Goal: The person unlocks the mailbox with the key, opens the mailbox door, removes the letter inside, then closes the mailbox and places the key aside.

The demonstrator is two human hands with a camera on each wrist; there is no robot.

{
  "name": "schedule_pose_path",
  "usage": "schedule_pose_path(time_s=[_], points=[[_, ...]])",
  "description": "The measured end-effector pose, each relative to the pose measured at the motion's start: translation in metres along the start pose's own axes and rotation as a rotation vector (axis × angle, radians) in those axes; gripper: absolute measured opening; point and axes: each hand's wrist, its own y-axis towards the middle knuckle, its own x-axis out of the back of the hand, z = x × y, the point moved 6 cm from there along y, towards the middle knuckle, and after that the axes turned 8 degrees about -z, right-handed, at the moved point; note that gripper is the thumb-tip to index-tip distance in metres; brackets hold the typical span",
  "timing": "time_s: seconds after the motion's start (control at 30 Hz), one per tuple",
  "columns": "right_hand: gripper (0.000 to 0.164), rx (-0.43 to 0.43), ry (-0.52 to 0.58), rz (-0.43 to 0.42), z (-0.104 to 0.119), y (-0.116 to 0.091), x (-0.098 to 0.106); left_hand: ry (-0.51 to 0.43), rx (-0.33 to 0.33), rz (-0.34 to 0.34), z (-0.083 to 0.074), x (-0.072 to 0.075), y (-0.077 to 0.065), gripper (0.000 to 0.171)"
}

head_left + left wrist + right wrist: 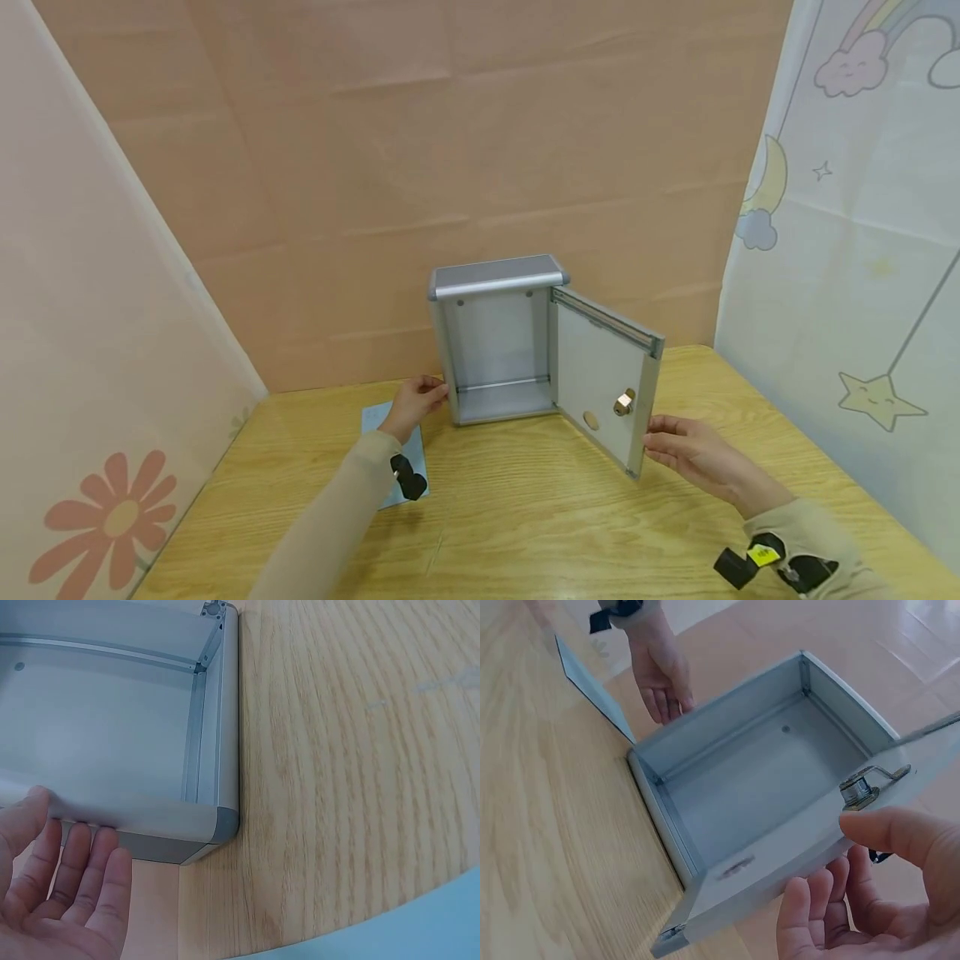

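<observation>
A grey metal letter box [498, 337] stands upright at the back of the table, its front door [598, 358] swung out to the right. Inside, the compartment holds nothing visible. My left hand [411, 407] holds the box's left side low down; in the left wrist view its thumb lies on the front edge and the fingers against the outer side. My right hand [693, 454] grips the door's free edge, with the thumb on the inner face beside the cam lock [859, 789] and the other fingers behind. A round hole [591, 420] shows low in the door.
A light blue sheet [417, 454] lies on the wooden table [517, 517] under my left forearm. Behind the box hangs a peach cloth [337, 208]. Printed cloths line the left [112, 275] and right [840, 283] sides.
</observation>
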Motion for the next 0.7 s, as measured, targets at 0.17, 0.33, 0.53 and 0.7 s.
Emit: schedule_pose_path(time_s=[0.17, 0.33, 0.53, 0.7], points=[[0.014, 0.007, -0.056, 0.078, -0.003, 0.007, -0.030, 0.008, -0.008, -0.022, -0.001, 0.001, -0.002, 0.028], [0.029, -0.021, -0.202, 0.038, -0.009, 0.020, -0.058, 0.006, -0.019, -0.047, -0.003, 0.002, -0.004, 0.024], [0.043, -0.045, -0.303, -0.016, -0.018, 0.038, -0.089, 0.003, -0.026, -0.060, -0.003, 0.002, -0.004, 0.021], [0.033, -0.012, -0.311, -0.023, -0.022, 0.052, -0.109, 0.000, -0.021, -0.061, -0.003, 0.000, -0.003, 0.021]])
